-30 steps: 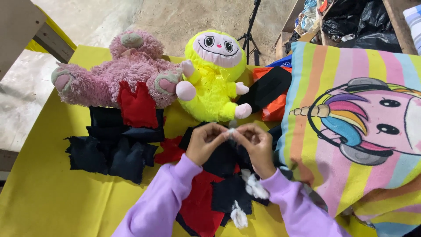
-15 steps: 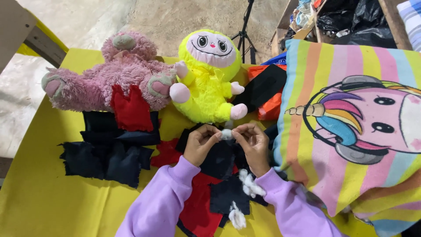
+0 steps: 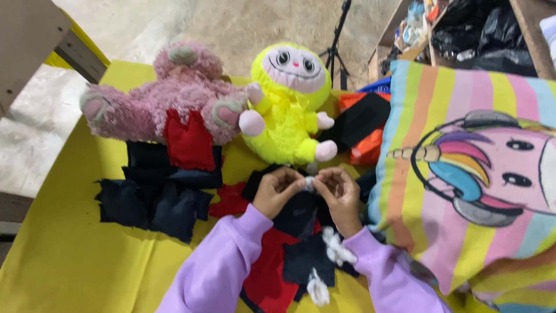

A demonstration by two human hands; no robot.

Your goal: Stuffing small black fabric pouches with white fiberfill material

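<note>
My left hand (image 3: 277, 191) and my right hand (image 3: 339, 194) meet above a pile of dark and red fabric scraps (image 3: 289, 255), both pinching one small white tuft of stuffing (image 3: 309, 183). Two more white tufts (image 3: 336, 248) lie on the scraps between my lilac sleeves. Just beyond my hands sits a neon-yellow plush toy (image 3: 288, 110) with a pale face. A pink plush toy (image 3: 168, 101) lies to its left with a red cloth piece (image 3: 188, 142) on it.
A yellow cloth (image 3: 63, 255) covers the table. Dark navy fabric pieces (image 3: 153, 194) lie at the left. A striped cartoon pillow (image 3: 475, 174) fills the right side. Orange and black cloth (image 3: 362, 130) lies behind it. A tripod (image 3: 336, 46) stands on the floor beyond.
My hands have stayed together on the white tuft, working it between the fingers. The view has shifted slightly, otherwise the toys and fabric lie as before.
</note>
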